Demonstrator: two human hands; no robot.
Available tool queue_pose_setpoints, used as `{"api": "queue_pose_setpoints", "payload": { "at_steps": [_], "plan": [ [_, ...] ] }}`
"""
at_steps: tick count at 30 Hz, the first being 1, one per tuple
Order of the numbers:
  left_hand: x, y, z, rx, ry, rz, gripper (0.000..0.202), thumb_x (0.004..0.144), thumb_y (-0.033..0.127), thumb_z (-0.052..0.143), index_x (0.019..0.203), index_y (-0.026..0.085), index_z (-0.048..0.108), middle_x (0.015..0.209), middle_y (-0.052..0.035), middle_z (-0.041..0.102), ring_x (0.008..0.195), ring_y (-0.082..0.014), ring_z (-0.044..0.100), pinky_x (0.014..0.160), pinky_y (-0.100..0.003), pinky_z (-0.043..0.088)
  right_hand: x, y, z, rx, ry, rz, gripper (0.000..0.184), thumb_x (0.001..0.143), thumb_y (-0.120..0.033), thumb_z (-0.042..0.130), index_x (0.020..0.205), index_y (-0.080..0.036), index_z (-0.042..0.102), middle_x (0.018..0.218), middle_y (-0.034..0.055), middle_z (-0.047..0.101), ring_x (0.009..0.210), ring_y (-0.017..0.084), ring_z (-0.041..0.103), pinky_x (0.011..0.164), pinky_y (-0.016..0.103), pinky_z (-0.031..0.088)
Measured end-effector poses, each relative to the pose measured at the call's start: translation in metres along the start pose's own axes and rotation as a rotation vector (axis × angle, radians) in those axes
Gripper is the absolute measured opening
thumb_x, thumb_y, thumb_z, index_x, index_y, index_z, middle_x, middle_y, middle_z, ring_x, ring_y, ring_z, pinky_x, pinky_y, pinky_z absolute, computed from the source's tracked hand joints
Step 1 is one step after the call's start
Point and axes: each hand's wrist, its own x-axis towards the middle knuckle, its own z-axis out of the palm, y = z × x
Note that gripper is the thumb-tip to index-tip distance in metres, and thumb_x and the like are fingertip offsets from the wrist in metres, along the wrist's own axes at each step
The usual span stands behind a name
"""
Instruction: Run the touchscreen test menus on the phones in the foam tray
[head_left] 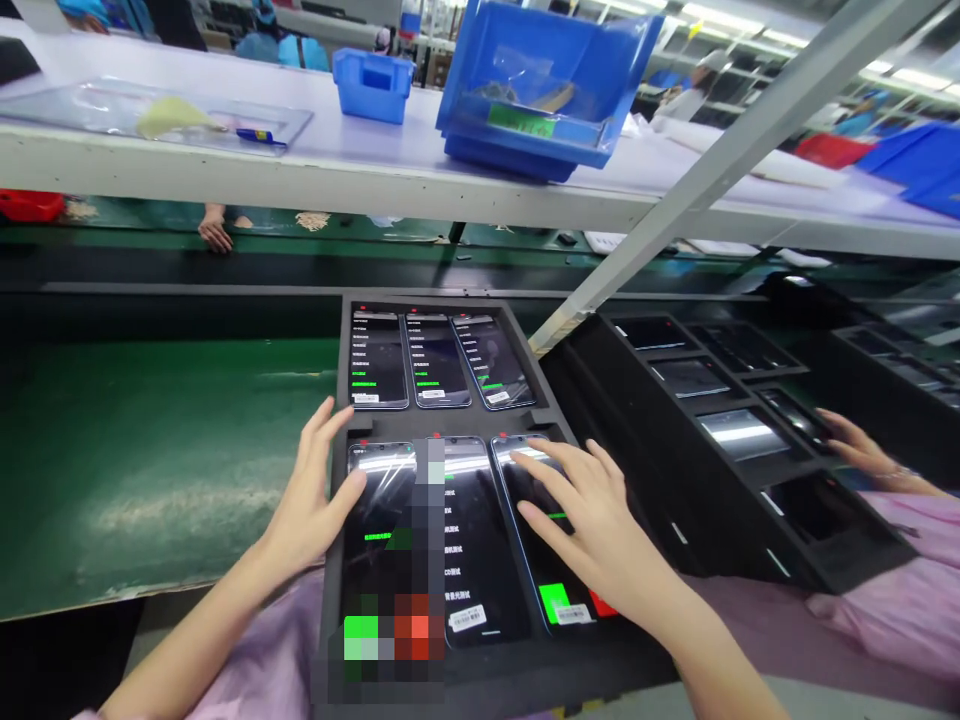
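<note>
A black foam tray [341,345] lies before me with several smartphones in its slots, their screens lit. My left hand [311,500] rests open on the tray's left rim, its thumb touching the near-left phone [379,550]. Over the near-right phone [551,560] my right hand [592,525] is spread flat, fingers touching the glass. The near-middle phone [476,545] lies between them. Three more phones, such as the far-middle one [436,360], fill the far row.
A second black tray [667,470] of phones sits tilted at the right, where another person's hand [862,450] reaches in. A green conveyor belt [150,460] runs to the left. Blue bins [544,85] stand on the white shelf [225,170] above, crossed by a diagonal metal bar [720,160].
</note>
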Motion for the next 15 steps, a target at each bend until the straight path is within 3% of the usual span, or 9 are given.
{"api": "queue_pose_setpoints", "payload": {
  "at_steps": [3, 7, 15],
  "plan": [
    [0.02, -0.002, 0.008, -0.054, 0.027, 0.0, 0.051, 0.086, 0.044, 0.042, 0.133, 0.026, 0.031, 0.148, -0.0099, 0.018, 0.137, -0.0243, 0.014, 0.11, -0.051, 0.016, 0.011, -0.012, 0.002, 0.06, -0.026, -0.092, 0.029, 0.09, -0.03, 0.04, 0.118, -0.023, 0.047, 0.115, 0.0083, 0.054, 0.111, 0.021, 0.047, 0.101, 0.053, 0.024],
    [0.024, -0.003, 0.012, -0.081, 0.03, -0.029, 0.047, 0.088, 0.043, 0.037, 0.132, 0.025, 0.033, 0.148, -0.0086, 0.017, 0.138, -0.0218, 0.012, 0.112, -0.049, 0.012, 0.012, -0.025, 0.001, 0.192, -0.117, -0.156, 0.027, 0.091, -0.028, 0.038, 0.115, -0.025, 0.052, 0.109, 0.006, 0.055, 0.107, 0.019, 0.049, 0.102, 0.052, 0.025],
    [0.022, -0.005, 0.012, -0.096, 0.029, -0.066, 0.044, 0.09, 0.042, 0.034, 0.131, 0.026, 0.034, 0.149, -0.0062, 0.016, 0.138, -0.0189, 0.011, 0.113, -0.046, 0.009, 0.01, -0.026, 0.009, 0.232, -0.114, -0.082, 0.027, 0.092, -0.028, 0.038, 0.11, -0.026, 0.057, 0.107, 0.0059, 0.055, 0.106, 0.019, 0.049, 0.101, 0.051, 0.028]
  ]
}}
